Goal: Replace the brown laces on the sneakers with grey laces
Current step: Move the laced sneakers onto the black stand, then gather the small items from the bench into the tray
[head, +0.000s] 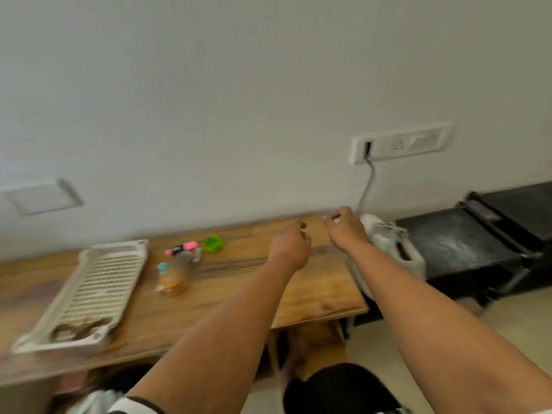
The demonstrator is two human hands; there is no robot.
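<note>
**Sneakers not clearly in frame, lace status unreadable**

Sneakers: we can't place them for certain. At the bottom edge, near left, there's a blurred white-and-black shape [119,403] that may be a shoe, but we can't confirm it. No brown or grey lace shows up clearly anywhere. Inside the tray [86,288] on the left of the wooden table [239,297], at its near end, lies a dark coiled tangle [76,330]; could be a removed lace, too blurred to call.

Both arms reach out over the far right part of the table. The left hand [291,245] has its fingers curled in; a small dark bit shows at the fingertips, and we can't tell if it's a lace end or nothing. The right hand [346,227] is also curled, thumb and forefinger close together as if pinching, again we can't tell what, if anything.

Other stuff: a green lid [212,243], a pink marker [183,247], and a bottle [173,277] lying mid-table, a white jerrycan [397,249] just past the table's right edge, a wall socket [400,143] above

Progress judgement: we can't say how many eyelets are done. If the hands hold a lace stretched between them, they're mid-swap, but that's a guess. We mark the stage unknown, with most of the relacing likely left
</note>
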